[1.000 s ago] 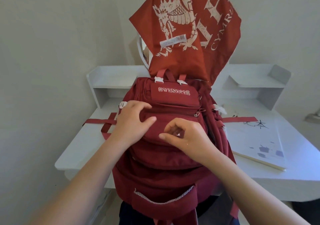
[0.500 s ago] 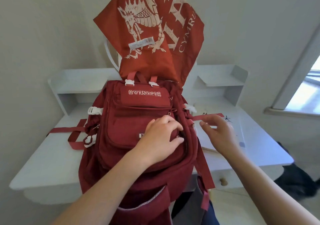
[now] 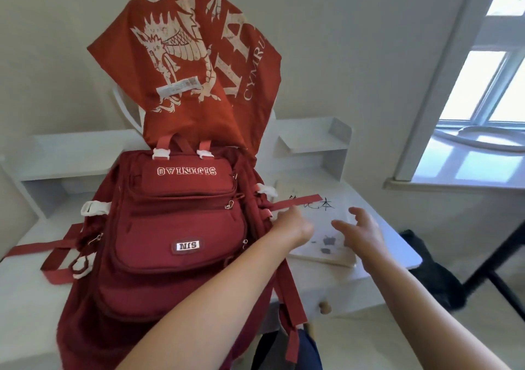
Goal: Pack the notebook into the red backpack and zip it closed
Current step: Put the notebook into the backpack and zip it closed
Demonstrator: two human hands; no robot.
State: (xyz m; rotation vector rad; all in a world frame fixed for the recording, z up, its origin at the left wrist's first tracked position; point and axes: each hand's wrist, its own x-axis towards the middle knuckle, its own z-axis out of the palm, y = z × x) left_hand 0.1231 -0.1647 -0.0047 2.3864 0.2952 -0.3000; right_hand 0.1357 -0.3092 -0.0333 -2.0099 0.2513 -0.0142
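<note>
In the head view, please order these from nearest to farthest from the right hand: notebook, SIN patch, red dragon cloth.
From the right hand:
1. Notebook, directly under it on the desk.
2. SIN patch, to its left on the backpack front.
3. Red dragon cloth, up behind the backpack.

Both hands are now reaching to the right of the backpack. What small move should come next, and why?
Probably close both hands on the notebook and lift it. It lies flat on the desk, outside the red backpack; the left hand and right hand hover open over it, holding nothing.
</note>
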